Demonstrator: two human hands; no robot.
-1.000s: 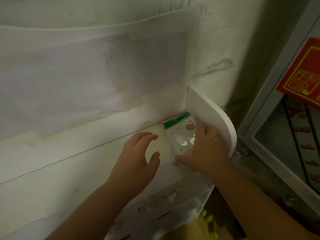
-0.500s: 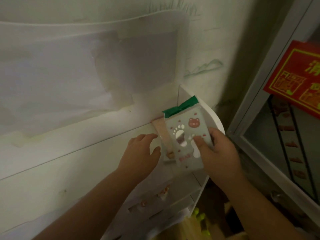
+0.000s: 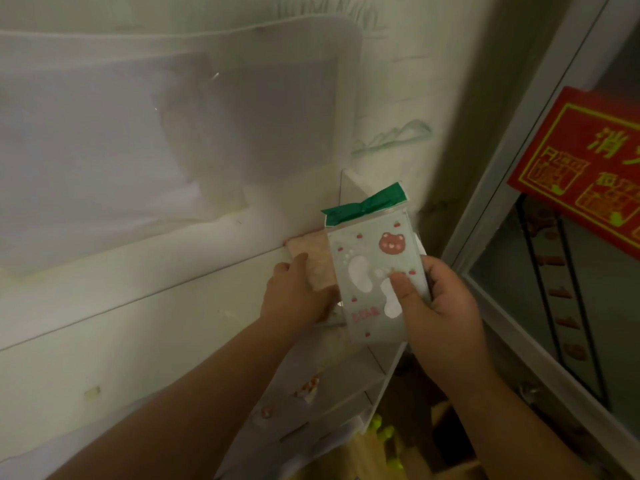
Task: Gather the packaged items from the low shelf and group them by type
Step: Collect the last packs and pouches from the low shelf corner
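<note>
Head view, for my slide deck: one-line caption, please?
Right hand holds a bear-print packet; left hand grips a pinkish packet.

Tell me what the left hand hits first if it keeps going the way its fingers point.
Probably the pale pink packet its fingers already touch, then the white shelf's back wall; depth is unclear.

The right hand (image 3: pixel 438 303) pinches a pale green bear-print packet (image 3: pixel 375 271) with a green top strip. The left hand (image 3: pixel 294 294) grips a pinkish packet (image 3: pixel 313 258) at the white shelf's (image 3: pixel 173 306) right end.

glossy plastic packet (image 3: pixel 372 271), smooth matt white shelf (image 3: pixel 138 327).
</note>
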